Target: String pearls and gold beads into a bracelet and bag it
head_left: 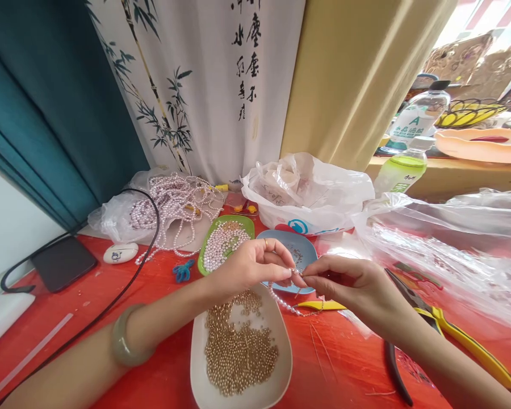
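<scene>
Above the middle of the red tabletop point(145, 284), seen from the head camera, the left hand point(249, 264) and right hand point(353, 284) met, fingers of each pressed together in a pinch on the upper end of a short pearl strand point(283, 301), which drooped between them over the far rim of a white dish point(198, 363) of gold beads. Beyond the hands sat a green dish point(247, 222) of pearls and a blue dish point(309, 250), while yellow-handled pliers point(460, 335) lay toward the right edge.

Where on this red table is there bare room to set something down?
Bare red table lies between the black cable and white dish, and between that dish and the pliers. Crowded: the back, with pearl strands, bags and plates.
</scene>
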`<act>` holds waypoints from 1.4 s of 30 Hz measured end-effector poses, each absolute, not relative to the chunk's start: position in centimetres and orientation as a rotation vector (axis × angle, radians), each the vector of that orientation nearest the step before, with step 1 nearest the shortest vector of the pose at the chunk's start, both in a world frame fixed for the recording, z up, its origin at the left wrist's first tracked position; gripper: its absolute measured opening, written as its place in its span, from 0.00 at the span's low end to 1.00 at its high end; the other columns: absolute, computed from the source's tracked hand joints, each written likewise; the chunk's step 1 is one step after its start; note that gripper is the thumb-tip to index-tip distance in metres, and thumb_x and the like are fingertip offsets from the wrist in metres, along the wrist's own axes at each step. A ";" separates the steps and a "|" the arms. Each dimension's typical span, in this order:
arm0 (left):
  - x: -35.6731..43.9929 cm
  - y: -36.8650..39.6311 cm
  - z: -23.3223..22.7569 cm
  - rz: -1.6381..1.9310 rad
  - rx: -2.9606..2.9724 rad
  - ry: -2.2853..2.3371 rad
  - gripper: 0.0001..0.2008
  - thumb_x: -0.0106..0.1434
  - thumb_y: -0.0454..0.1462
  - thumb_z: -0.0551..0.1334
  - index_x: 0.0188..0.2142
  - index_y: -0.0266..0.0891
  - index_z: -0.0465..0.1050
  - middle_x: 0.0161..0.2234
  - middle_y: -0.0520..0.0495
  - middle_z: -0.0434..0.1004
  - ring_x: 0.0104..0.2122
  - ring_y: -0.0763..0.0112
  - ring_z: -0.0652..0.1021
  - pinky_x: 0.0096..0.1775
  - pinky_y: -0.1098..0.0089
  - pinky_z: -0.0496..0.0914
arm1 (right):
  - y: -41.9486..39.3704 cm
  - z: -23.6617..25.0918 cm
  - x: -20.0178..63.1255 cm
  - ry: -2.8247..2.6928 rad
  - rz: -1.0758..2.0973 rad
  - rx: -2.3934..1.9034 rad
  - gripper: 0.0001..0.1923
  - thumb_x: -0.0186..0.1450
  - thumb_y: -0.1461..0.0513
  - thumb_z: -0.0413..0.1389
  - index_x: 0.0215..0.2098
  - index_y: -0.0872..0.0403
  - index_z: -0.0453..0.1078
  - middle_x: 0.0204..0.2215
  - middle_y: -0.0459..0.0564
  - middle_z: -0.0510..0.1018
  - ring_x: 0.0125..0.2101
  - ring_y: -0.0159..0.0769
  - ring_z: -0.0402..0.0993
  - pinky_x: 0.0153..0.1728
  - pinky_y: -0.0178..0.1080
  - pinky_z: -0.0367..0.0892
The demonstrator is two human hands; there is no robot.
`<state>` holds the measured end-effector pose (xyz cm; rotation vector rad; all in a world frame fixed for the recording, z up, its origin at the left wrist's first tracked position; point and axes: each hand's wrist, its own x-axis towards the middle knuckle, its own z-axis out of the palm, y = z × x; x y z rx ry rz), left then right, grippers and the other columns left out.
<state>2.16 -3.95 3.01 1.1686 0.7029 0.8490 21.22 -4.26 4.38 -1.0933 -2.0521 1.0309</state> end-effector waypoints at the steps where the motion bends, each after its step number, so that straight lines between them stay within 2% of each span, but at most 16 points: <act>1: 2.2 -4.0 3.0 0.856 1.177 0.729 0.04 0.52 0.30 0.61 0.29 0.34 0.67 0.26 0.46 0.78 0.29 0.73 0.76 0.35 0.71 0.66 | -4.3 4.4 21.2 -2.052 1.022 -1.093 0.08 0.59 0.61 0.54 0.28 0.55 0.74 0.22 0.47 0.77 0.24 0.31 0.72 0.22 0.31 0.66; 8: 2.2 -4.1 3.0 0.882 1.250 0.817 0.05 0.51 0.31 0.62 0.30 0.34 0.71 0.28 0.45 0.79 0.32 0.70 0.77 0.37 0.69 0.68 | -4.6 4.5 20.9 -2.092 0.843 -1.113 0.07 0.59 0.63 0.53 0.28 0.54 0.73 0.22 0.46 0.77 0.24 0.31 0.72 0.23 0.32 0.65; 14: 2.3 -4.2 2.9 0.899 1.354 0.882 0.06 0.52 0.31 0.60 0.32 0.34 0.72 0.29 0.45 0.78 0.32 0.71 0.77 0.35 0.71 0.69 | -5.5 5.0 20.5 -2.146 0.489 -1.059 0.07 0.58 0.66 0.51 0.28 0.53 0.72 0.22 0.46 0.77 0.22 0.31 0.70 0.22 0.33 0.65; 21: 2.5 -4.5 2.8 0.929 1.379 0.948 0.06 0.53 0.32 0.61 0.33 0.35 0.67 0.30 0.45 0.77 0.34 0.67 0.77 0.34 0.71 0.69 | -5.8 4.9 20.2 -2.128 0.348 -1.034 0.08 0.57 0.66 0.50 0.27 0.53 0.71 0.21 0.46 0.77 0.19 0.29 0.70 0.19 0.32 0.66; 33: 2.4 -4.4 2.9 0.919 1.415 0.884 0.06 0.58 0.37 0.59 0.33 0.37 0.64 0.32 0.46 0.76 0.35 0.69 0.77 0.40 0.67 0.68 | -4.8 4.3 20.8 -2.096 0.559 -1.082 0.08 0.59 0.66 0.52 0.30 0.55 0.73 0.24 0.47 0.78 0.24 0.31 0.73 0.23 0.33 0.68; 39: 2.5 -4.3 2.9 0.912 1.331 0.801 0.07 0.56 0.36 0.62 0.30 0.36 0.64 0.27 0.49 0.77 0.33 0.71 0.77 0.38 0.70 0.68 | -4.3 3.8 20.9 -2.025 0.817 -1.019 0.06 0.60 0.64 0.53 0.29 0.55 0.73 0.30 0.50 0.76 0.30 0.32 0.72 0.28 0.34 0.68; 42: 2.5 -4.1 3.0 0.915 1.306 0.805 0.06 0.55 0.35 0.62 0.30 0.36 0.65 0.26 0.49 0.77 0.32 0.72 0.77 0.36 0.72 0.68 | -4.3 3.5 20.9 -1.948 1.034 -1.026 0.08 0.60 0.61 0.53 0.31 0.55 0.73 0.27 0.49 0.77 0.26 0.31 0.73 0.25 0.32 0.69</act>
